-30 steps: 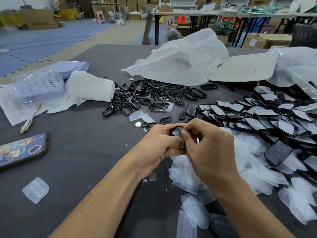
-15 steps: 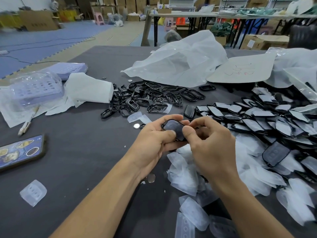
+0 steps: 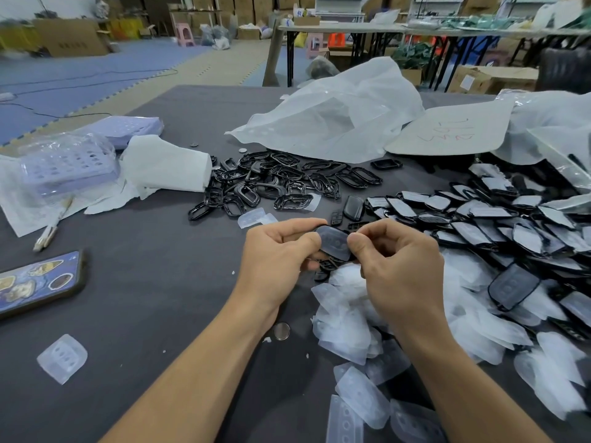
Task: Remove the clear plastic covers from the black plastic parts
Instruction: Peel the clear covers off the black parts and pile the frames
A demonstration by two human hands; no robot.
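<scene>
Both hands hold one black plastic part [image 3: 333, 243] with a clear cover on its face, just above the grey table [image 3: 153, 282]. My left hand [image 3: 281, 260] grips its left side, thumb on top. My right hand [image 3: 399, 266] pinches its right edge with thumb and forefinger. A heap of covered black parts [image 3: 499, 225] lies to the right. Bare black frames [image 3: 275, 183] are piled behind the hands. Loose clear covers [image 3: 348, 321] lie in a heap under and in front of my right hand.
A phone [image 3: 38, 282] lies at the left edge, a single clear cover [image 3: 62, 358] in front of it. White paper [image 3: 166, 167] and a lilac tray [image 3: 67, 164] sit at the back left. A large plastic bag [image 3: 332, 116] and cardboard sheet [image 3: 451, 129] lie behind. A coin [image 3: 282, 330] lies between my forearms.
The hands rose slightly and turned the part so its covered face shows; the right thumb and forefinger moved to its right edge.
</scene>
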